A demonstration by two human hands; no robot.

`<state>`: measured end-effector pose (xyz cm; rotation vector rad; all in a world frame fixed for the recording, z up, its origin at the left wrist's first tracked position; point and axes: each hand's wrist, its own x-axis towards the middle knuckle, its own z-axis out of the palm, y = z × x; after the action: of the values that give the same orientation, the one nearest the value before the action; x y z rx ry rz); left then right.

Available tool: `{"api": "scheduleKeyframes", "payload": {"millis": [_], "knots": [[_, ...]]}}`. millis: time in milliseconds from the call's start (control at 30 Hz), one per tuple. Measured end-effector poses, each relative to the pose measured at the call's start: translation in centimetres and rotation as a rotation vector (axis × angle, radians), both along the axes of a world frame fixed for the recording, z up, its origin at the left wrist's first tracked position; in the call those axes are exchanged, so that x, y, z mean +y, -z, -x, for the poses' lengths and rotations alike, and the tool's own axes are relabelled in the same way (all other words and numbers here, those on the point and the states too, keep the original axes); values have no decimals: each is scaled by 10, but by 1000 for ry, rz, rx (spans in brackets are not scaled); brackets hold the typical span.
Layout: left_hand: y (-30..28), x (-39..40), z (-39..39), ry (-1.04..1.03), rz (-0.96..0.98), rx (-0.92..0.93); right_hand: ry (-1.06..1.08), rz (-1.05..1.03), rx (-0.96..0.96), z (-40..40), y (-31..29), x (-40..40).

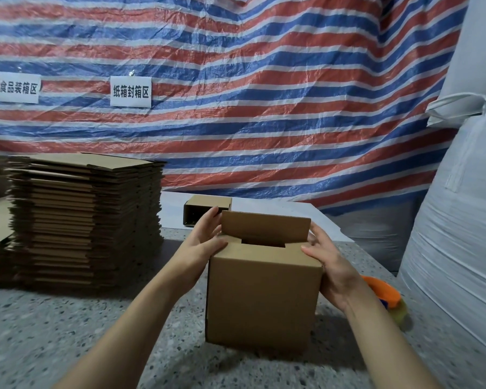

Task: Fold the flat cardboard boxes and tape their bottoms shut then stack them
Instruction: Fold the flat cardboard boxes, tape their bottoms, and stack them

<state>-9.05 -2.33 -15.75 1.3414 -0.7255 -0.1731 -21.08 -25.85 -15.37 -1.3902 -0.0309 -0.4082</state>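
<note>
Gripping the box [261, 299], both hands hide a tape dispenser [382, 293] (partly).

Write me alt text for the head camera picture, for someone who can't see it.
Two hands fold the top flaps of an upright cardboard box on a speckled table: left hand, right hand. A tall stack of flat boxes stands to the left; a striped tarp hangs behind.
</note>
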Motion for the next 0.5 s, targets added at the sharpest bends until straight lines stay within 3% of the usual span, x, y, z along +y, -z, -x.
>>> {"api": "scheduleKeyframes", "payload": {"millis": [333, 500], "knots": [[3, -1, 12, -229, -36, -50, 152, -59, 29, -5, 12, 5], [-19, 8, 19, -252, -306, -124, 193, 12, 45, -5, 5, 5]]}}
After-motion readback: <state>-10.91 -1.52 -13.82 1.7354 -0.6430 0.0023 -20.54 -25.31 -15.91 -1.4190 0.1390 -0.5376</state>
